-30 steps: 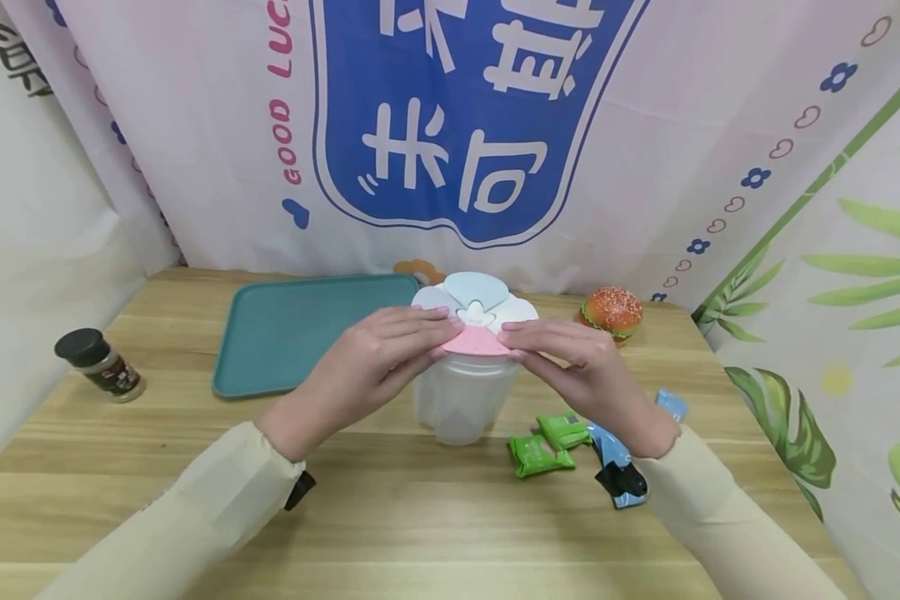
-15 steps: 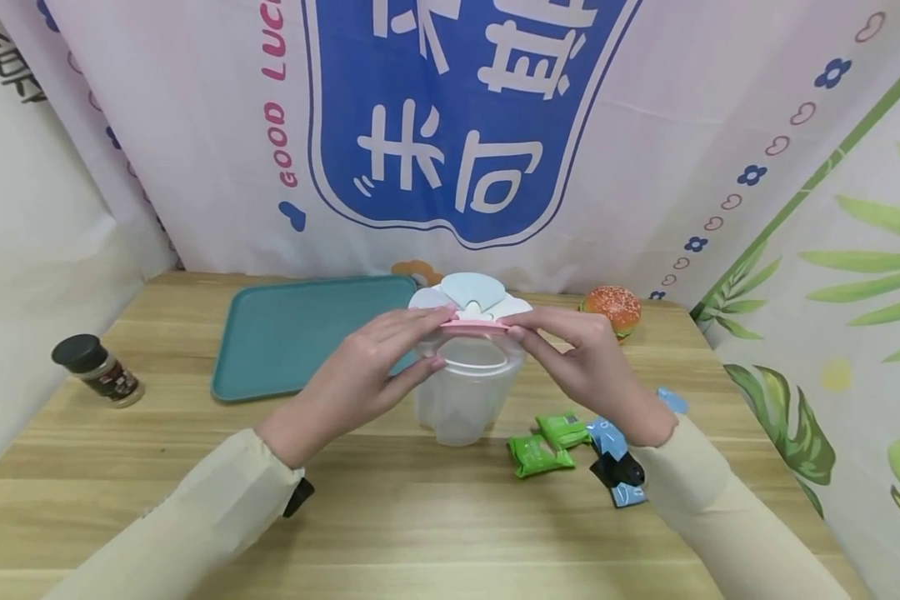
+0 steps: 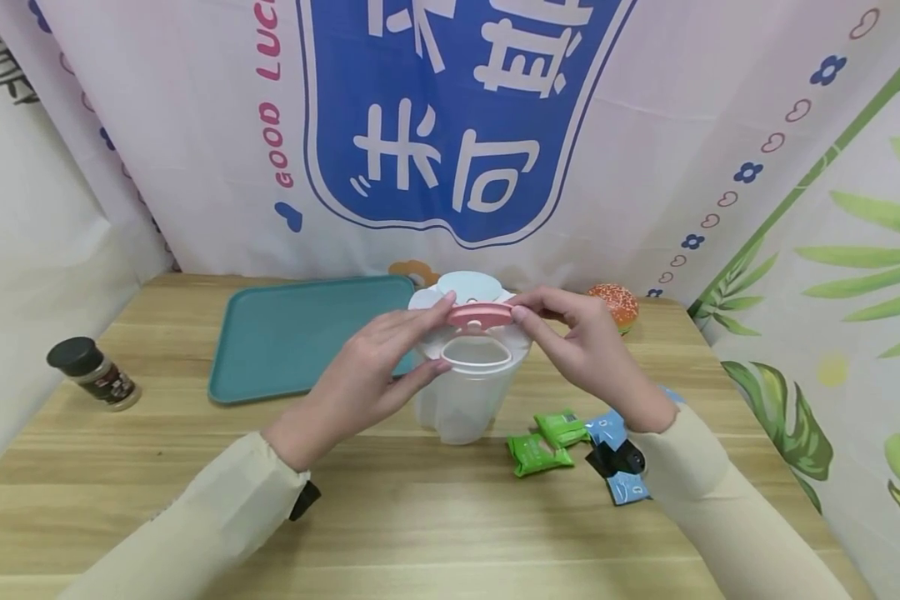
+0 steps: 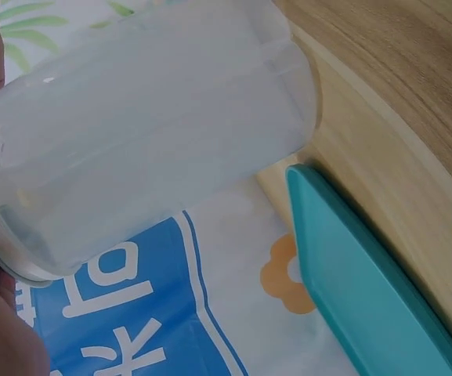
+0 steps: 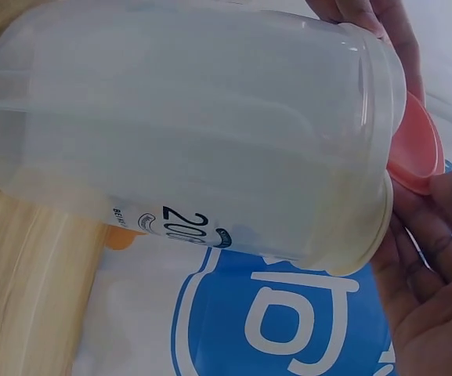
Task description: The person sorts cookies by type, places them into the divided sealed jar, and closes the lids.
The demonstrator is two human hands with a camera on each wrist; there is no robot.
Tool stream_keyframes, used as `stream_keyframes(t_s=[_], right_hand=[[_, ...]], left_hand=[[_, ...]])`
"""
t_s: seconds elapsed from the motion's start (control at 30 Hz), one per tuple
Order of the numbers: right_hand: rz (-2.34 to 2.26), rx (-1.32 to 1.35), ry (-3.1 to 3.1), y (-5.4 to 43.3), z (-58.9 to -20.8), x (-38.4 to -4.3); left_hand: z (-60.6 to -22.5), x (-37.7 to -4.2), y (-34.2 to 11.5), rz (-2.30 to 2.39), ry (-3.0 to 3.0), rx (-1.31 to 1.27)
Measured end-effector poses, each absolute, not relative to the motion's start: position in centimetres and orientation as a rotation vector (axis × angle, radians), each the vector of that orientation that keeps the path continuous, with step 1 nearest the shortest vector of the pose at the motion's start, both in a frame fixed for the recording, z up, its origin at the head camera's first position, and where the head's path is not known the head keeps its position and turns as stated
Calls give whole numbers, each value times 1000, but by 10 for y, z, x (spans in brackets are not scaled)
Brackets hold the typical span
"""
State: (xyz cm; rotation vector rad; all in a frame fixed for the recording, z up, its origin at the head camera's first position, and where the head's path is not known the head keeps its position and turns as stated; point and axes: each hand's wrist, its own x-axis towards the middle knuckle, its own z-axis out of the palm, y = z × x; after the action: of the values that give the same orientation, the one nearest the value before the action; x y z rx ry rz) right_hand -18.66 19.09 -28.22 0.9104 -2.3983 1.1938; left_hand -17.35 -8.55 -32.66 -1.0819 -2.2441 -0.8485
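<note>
A clear plastic storage canister (image 3: pixel 465 408) stands upright on the table, its lid divided into pastel sections. The pink flap (image 3: pixel 482 315) of the lid is raised, exposing an oval opening (image 3: pixel 477 350) beneath. My left hand (image 3: pixel 367 367) touches the flap's left end with a fingertip; its thumb lies lower, at the canister's rim. With thumb and bent forefinger my right hand (image 3: pixel 588 346) pinches the flap's right end. In the right wrist view the raised flap (image 5: pixel 416 145) shows between the two hands, and printed figures mark the canister wall (image 5: pixel 186 117).
A teal tray (image 3: pixel 285 333) lies behind left of the canister. A black-capped seasoning jar (image 3: pixel 93 372) stands far left. Green packets (image 3: pixel 538 454) and blue packets (image 3: pixel 628 487) lie right of the canister, partly under the right wrist. A toy burger (image 3: pixel 613 307) sits at the back right.
The pink flap has swung up from flat on the lid to raised, uncovering the opening. My left thumb has moved apart from the fingers. The canister stays in place.
</note>
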Motion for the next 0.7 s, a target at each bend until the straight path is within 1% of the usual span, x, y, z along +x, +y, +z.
stream_keyframes(t_s=[0.23,0.7], right_hand=[[1210,848,-2463,189,-279,-186],[1277,850,-2383,187,-285,-188]], left_hand=[[-325,-174,-87,-900,-2253,-1104],[-318,-174,-88,-1021,-2248,-1138]])
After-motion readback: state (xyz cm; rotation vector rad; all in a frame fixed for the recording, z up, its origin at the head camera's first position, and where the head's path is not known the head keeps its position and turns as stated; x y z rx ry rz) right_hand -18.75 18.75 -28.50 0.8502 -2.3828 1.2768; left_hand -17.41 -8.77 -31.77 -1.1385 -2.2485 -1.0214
